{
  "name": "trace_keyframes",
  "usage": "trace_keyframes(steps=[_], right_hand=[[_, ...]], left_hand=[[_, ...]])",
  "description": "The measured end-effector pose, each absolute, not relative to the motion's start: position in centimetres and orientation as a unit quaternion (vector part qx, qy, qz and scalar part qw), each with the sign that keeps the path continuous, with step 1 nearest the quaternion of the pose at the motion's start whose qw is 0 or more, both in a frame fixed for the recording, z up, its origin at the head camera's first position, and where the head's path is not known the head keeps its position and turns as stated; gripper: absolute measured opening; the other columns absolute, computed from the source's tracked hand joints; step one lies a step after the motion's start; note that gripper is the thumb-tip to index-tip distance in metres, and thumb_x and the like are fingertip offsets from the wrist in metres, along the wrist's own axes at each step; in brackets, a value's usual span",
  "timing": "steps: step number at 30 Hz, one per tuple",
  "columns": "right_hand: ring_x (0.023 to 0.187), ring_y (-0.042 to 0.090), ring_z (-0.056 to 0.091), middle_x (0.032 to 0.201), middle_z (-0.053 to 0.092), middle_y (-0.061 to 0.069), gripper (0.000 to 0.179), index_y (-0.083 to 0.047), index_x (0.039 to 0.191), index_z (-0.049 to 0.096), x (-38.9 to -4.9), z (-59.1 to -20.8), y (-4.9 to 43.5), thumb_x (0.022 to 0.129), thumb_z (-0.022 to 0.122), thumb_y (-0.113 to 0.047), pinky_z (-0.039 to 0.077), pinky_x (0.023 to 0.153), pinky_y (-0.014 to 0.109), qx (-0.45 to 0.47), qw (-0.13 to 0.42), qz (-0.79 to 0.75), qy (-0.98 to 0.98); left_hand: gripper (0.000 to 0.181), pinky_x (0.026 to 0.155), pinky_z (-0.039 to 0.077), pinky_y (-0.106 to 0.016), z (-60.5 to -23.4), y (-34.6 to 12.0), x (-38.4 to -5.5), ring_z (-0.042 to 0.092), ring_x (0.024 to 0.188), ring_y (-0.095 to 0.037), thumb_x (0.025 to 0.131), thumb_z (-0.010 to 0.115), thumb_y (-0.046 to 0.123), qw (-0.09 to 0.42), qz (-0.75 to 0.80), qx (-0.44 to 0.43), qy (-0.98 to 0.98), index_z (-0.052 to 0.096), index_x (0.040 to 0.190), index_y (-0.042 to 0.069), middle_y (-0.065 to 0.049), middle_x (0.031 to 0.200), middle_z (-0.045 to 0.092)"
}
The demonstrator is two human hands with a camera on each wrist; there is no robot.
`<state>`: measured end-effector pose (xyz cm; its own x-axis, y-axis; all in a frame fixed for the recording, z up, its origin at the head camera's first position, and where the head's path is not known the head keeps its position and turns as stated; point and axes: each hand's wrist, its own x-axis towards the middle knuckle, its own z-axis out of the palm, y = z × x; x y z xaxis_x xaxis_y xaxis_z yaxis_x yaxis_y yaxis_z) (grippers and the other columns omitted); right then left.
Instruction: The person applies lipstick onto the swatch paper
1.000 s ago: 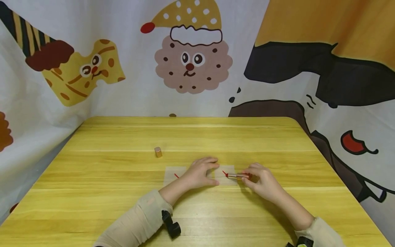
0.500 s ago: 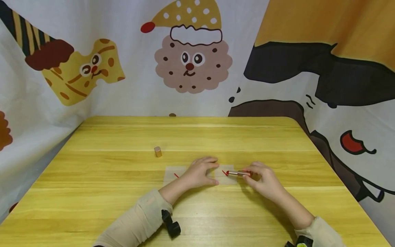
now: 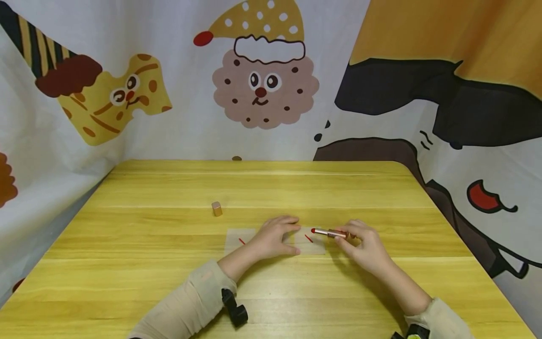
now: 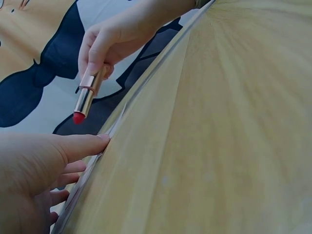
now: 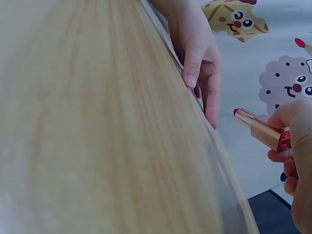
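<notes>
My right hand [image 3: 366, 246] pinches an uncapped lipstick [image 3: 334, 233] between thumb and fingers. Its red tip points left, and the right wrist view shows the lipstick [image 5: 263, 131] held apart from the table. Pale thin paper [image 3: 315, 247] lies on the table with a short red stroke [image 3: 308, 238] at its right part and another red stroke [image 3: 242, 241] at its left part. Across the middle rests my left hand [image 3: 271, 239], fingers spread and thumb touching down; it hides whether this is one sheet or two. The lipstick cap [image 3: 217, 209] stands behind the paper, left of centre.
The wooden table [image 3: 271, 301] reaches back to a printed curtain [image 3: 178, 136] with cartoon figures. A black wrist mount [image 3: 234, 308] sits on the left sleeve, and another wrist mount [image 3: 417, 332] on the right one.
The right hand has lifted the lipstick off the paper, its tip moving slightly up and away from the lower end of the right red stroke. The left hand has stayed in place.
</notes>
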<state>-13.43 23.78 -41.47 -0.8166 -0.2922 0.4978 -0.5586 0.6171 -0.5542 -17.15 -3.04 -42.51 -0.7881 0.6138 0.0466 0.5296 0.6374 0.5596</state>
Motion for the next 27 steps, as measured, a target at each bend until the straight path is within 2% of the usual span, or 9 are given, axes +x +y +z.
trace_keyframes(steps=[9,16,21,27], right_hand=[[0.07,0.02,0.048,0.077,0.058,-0.009,0.017,-0.012,0.093,0.073,-13.5,-41.2,23.6,0.08,0.075,-0.001,0.039,0.059,0.028,0.251,0.207,0.387,-0.863],[0.068,0.023,0.046,0.074,0.058,0.001,0.019,0.001,0.09,0.072,-12.1,-38.1,21.5,0.074,0.073,0.013,0.036,0.06,0.024,0.243,0.232,0.412,-0.847],[0.07,0.025,0.048,0.076,0.061,0.005,0.02,0.004,0.091,0.071,-11.8,-37.1,20.8,0.074,0.072,0.015,0.038,0.063,0.025,0.247,0.236,0.428,-0.837],[0.071,0.02,0.049,0.079,0.062,0.006,0.021,0.005,0.092,0.071,-12.0,-36.6,20.2,0.074,0.072,0.016,0.04,0.067,0.019,0.25,0.245,0.442,-0.826]], left_hand=[[0.064,0.112,0.015,-0.05,-42.5,-3.1,-17.1,0.026,0.14,-0.023,0.082,0.076,0.039,0.072,0.287,0.319,0.901,0.055,0.136,0.013,0.001,0.149,0.039],[0.065,0.112,0.016,-0.05,-42.7,-3.0,-17.2,0.027,0.139,-0.023,0.081,0.076,0.041,0.068,0.288,0.321,0.899,0.055,0.136,0.013,0.001,0.148,0.04],[0.065,0.112,0.016,-0.05,-43.0,-3.0,-17.4,0.028,0.139,-0.023,0.08,0.076,0.041,0.061,0.302,0.319,0.896,0.056,0.135,0.012,0.0,0.148,0.04],[0.07,0.11,0.026,-0.043,-43.1,-3.2,-17.7,0.036,0.135,-0.025,0.078,0.081,0.034,0.054,0.39,0.299,0.869,0.053,0.136,0.006,-0.004,0.144,0.045]])
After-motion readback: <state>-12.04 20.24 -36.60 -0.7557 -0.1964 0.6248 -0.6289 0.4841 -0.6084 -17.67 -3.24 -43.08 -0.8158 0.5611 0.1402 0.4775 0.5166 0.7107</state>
